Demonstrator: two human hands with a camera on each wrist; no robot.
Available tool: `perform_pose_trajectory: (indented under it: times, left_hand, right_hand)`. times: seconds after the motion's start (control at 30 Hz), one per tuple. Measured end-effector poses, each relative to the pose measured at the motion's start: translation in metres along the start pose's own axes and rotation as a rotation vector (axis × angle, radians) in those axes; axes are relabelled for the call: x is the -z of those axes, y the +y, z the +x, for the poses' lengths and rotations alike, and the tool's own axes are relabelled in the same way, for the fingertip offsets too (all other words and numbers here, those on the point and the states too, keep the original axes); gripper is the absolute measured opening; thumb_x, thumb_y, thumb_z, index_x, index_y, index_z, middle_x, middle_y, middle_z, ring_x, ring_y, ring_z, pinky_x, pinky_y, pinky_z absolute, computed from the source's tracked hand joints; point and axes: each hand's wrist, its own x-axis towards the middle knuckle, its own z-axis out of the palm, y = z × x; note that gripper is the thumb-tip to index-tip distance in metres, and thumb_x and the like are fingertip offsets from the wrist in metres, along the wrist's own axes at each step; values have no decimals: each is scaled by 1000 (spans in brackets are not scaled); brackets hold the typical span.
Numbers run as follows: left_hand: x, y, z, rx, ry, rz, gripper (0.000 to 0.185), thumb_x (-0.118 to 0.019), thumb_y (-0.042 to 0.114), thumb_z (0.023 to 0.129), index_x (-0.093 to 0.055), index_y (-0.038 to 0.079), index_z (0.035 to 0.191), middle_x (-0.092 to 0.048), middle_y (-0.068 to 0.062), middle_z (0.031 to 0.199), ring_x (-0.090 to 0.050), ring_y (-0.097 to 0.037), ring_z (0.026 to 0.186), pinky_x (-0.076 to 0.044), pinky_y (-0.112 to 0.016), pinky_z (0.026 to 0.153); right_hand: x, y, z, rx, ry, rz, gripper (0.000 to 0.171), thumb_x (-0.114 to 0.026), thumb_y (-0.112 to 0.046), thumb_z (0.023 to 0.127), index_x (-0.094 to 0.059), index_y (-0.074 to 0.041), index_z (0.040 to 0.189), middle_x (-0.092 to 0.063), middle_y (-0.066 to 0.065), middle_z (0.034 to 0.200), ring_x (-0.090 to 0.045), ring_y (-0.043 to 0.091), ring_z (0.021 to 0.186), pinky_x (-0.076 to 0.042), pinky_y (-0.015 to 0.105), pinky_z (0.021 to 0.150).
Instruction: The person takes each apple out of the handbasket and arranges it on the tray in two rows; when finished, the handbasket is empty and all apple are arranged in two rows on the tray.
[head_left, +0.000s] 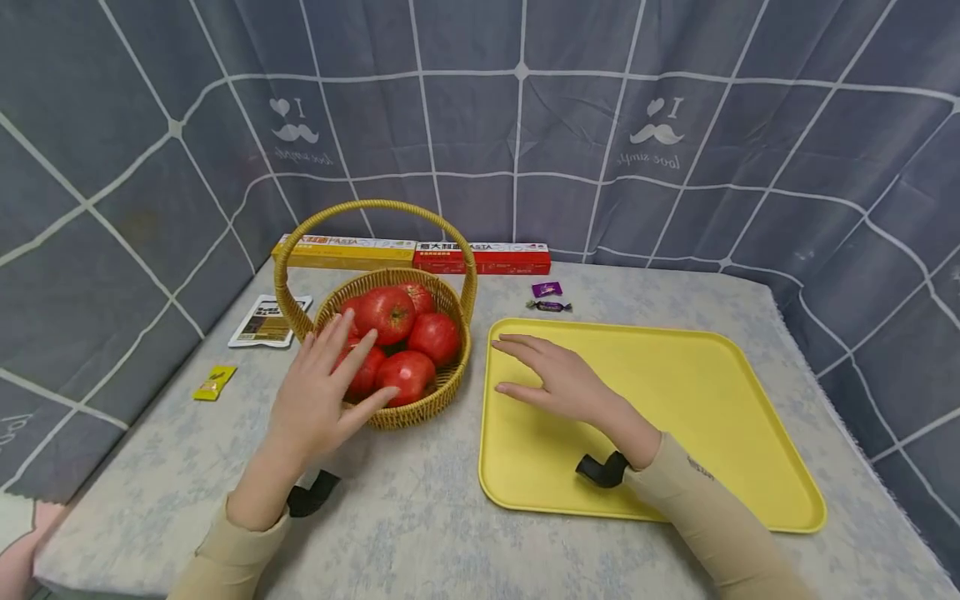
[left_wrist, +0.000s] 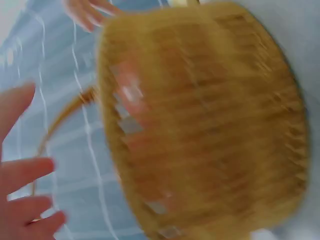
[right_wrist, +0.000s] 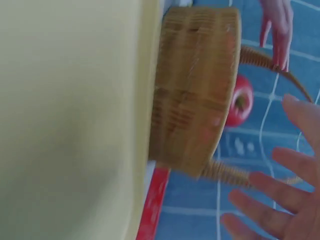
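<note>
Basket (head_left: 408,413) stands upright, handle (head_left: 369,203) arching left to right.

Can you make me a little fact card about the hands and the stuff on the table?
Left hand: open, beside the round tan woven basket
Right hand: open, above the flat yellow rectangular tray
Inside basket: shiny round red apples
Behind basket: long yellow box, long red box
Beyond tray: two small wrapped purple sweets
Left of basket: flat white-and-brown packet, small yellow packet
</note>
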Motion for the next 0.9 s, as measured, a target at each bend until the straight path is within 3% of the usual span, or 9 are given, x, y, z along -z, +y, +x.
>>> perform_pose_trajectory:
  times: [0.13, 0.23, 0.3, 0.4, 0.57, 0.67, 0.9]
  left_hand:
    - [-4, -18, -10, 80, 292, -117, 68, -52, 58, 88, -62, -2, 120, -29, -20, 148, -30, -37, 134, -28, -53, 105]
    - [-6, -25, -15, 195, 388, -272, 53, -66, 41, 86, -63, -2, 116, -27, -20, 149, -27, -35, 136, -28, -54, 104]
    - [-5, -23, -16, 286, 395, -412, 44, -72, 21, 82, -62, -5, 117, -24, -21, 149, -23, -34, 137, -24, -55, 106]
    - [-3, -18, -16, 441, 354, -634, 48, -70, -4, 77, -56, -7, 122, -16, -19, 152, -16, -30, 140, -20, -50, 109]
    - [-18, -27, -20, 623, 304, -897, 55, -66, -7, 81, -47, -5, 132, -9, -11, 156, -9, -19, 142, -18, -37, 112]
    - [-32, -37, -24, 684, 323, -974, 54, -65, -8, 82, -46, -5, 133, -14, -9, 155, -12, -16, 141, -20, -32, 111]
    - [-54, -46, -26, 746, 395, -981, 44, -66, -7, 83, -53, -6, 125, -53, -15, 128, -46, -17, 121, -39, -16, 92]
  right_hand:
    - [-3, -14, 27, 44, 75, 158, 55, -60, -43, 90, -49, -15, 136, -49, 0, 136, -47, 16, 121, -41, 39, 97]
    - [-6, -21, 49, 50, 115, 346, 52, -65, -33, 89, -50, -13, 135, -50, 1, 133, -51, 19, 115, -45, 35, 92]
    - [-10, -26, 63, 45, 132, 461, 52, -67, -28, 88, -49, -11, 134, -50, 4, 132, -52, 22, 114, -45, 36, 92]
    - [-18, -32, 83, 40, 155, 582, 54, -69, -23, 86, -48, -7, 134, -49, 7, 132, -50, 28, 116, -43, 37, 95]
    - [-33, -38, 110, 21, 200, 633, 58, -73, -23, 83, -48, -8, 134, -46, 5, 135, -46, 28, 120, -40, 34, 98]
    - [-41, -39, 122, -5, 206, 632, 60, -74, -26, 82, -48, -12, 134, -44, 3, 136, -44, 26, 122, -40, 33, 99]
    - [-54, -36, 141, -74, 187, 615, 66, -77, -32, 78, -46, -17, 135, -41, 1, 137, -46, 21, 120, -41, 31, 98]
